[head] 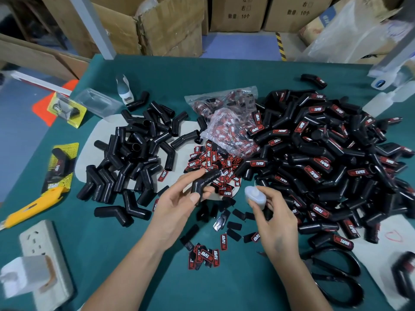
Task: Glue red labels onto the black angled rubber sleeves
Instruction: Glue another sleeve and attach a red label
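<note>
Black angled rubber sleeve [205, 180], bare of any label, pinched between thumb and fingers of the left hand [179, 198], raised just above the green counter [139, 254] near the middle. Further left, a yellow blister card [60, 167] holding one packed sleeve printed "TAPER", with a yellow utility knife [33, 206] below it and a white power strip [42, 250] at the near corner. Another yellow card [67, 110] and a clear plastic shell [96, 102] toward the far left edge. Heap of unlabelled sleeves [132, 153] piled on a pale sheet. Past the held sleeve, loose red labels [215, 160] reading "TAPER" in white on black and red, spilling from two clear plastic bags [226, 117] stuffed with more of the same. Smaller scatter of labels [206, 254] close to the forearms, some face down. Small translucent glue bottle [254, 196] gripped in the curled fingers of the right hand [272, 223], just beside the left. On the right, large heap of labelled sleeves [325, 158], each showing a red "TAPER" tag. Beyond the counter, cardboard boxes [238, 12] printed "10个"; other characters too blurred to read.
</note>
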{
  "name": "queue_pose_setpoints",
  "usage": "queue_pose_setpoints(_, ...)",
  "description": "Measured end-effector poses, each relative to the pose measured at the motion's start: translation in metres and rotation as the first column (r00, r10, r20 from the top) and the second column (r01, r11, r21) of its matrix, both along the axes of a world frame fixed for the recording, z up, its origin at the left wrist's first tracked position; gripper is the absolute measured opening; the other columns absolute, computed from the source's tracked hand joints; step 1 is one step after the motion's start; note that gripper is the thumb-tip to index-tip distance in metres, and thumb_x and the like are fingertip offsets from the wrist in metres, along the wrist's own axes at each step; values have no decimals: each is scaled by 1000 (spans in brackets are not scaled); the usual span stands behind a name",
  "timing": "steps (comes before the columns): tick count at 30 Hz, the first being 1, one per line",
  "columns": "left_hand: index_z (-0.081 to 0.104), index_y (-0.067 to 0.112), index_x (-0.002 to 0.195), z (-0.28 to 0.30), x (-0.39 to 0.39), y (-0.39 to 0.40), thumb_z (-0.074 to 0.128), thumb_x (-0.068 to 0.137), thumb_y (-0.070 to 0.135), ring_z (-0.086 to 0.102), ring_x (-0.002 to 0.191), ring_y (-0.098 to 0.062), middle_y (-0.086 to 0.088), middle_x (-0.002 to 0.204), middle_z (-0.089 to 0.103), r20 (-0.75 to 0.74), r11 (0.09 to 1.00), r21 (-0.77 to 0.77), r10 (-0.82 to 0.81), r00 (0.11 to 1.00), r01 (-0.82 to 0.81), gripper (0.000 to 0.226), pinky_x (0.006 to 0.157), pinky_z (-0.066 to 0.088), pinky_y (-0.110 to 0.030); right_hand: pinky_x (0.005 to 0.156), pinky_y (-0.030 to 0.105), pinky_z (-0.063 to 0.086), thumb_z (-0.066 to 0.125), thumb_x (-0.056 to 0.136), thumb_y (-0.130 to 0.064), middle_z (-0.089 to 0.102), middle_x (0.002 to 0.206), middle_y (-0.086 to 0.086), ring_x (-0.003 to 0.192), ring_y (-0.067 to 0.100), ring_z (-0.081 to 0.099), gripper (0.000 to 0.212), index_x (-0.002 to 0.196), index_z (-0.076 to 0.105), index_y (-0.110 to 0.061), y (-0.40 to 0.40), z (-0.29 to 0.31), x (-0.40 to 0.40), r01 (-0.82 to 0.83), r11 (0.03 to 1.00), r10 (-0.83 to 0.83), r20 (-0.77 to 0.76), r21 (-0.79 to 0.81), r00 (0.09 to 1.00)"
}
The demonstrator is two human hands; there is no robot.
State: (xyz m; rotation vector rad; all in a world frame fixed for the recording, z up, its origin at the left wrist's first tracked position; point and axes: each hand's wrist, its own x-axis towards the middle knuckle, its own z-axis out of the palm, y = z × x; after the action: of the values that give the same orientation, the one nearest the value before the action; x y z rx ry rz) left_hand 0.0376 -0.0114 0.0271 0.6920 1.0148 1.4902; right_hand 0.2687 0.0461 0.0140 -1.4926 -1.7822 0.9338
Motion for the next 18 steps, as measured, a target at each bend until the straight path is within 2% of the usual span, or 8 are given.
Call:
queue_pose_setpoints(2,67,25,141,-3,0,0,74,94,14,70,117,-27,-8,144,59,-135,1000,-7,26,991,-27,48,112,48,-33,74,10,46,68,98,-40,56,120,-43,109,-18,54,36,116,49,-65,-1,1,-2,0,1000,0,26,19,1000)
queue_pose_setpoints(4,68,28,140,-8,-1,1,69,98,4,71,112,-25,3,136,60,-268,997,-17,67,961,-74,48,115,47,-36,74,10,46,67,99,-40,54,120,-40,109,-17,53,31,120,50,-54,-2,0,-3,-4,998,2,31,64,1000)
queue_pose_setpoints(8,66,28,141,-13,2,2,61,103,-2,73,109,-28,0,129,65,-396,987,9,149,906,-159,50,108,53,-34,70,26,53,70,99,-36,51,118,-29,106,-9,56,28,114,50,-48,0,-1,-2,16,997,-16,1,71,1000)
queue_pose_setpoints(11,60,20,138,-12,5,3,59,101,-8,75,103,-31,-1,126,69,-412,977,37,205,888,-209,47,96,59,-32,69,29,55,69,99,-40,50,118,-30,104,-7,57,30,111,45,-52,2,-1,-2,26,998,-25,-7,58,1000)
queue_pose_setpoints(14,59,24,120,-8,6,4,58,100,-13,77,93,-29,-6,120,71,-399,968,61,248,883,-244,42,86,60,-27,73,23,52,68,97,-41,49,121,-35,108,-7,59,31,111,43,-54,0,-1,1,10,998,-9,-15,66,1000)
queue_pose_setpoints(16,62,31,112,-5,6,5,60,100,-11,77,93,-28,-7,120,72,-416,964,74,263,870,-255,44,85,60,-26,81,17,48,71,95,-37,49,126,-38,113,-10,59,41,117,43,-57,-2,1,6,12,999,-11,-36,34,999)
queue_pose_setpoints(18,64,35,110,-4,4,4,63,100,-5,77,95,-29,-7,120,72,-426,960,84,278,861,-268,41,88,60,-27,89,15,47,76,94,-28,52,129,-33,117,-4,61,45,122,48,-50,-8,2,14,59,998,-56,-63,33,996)
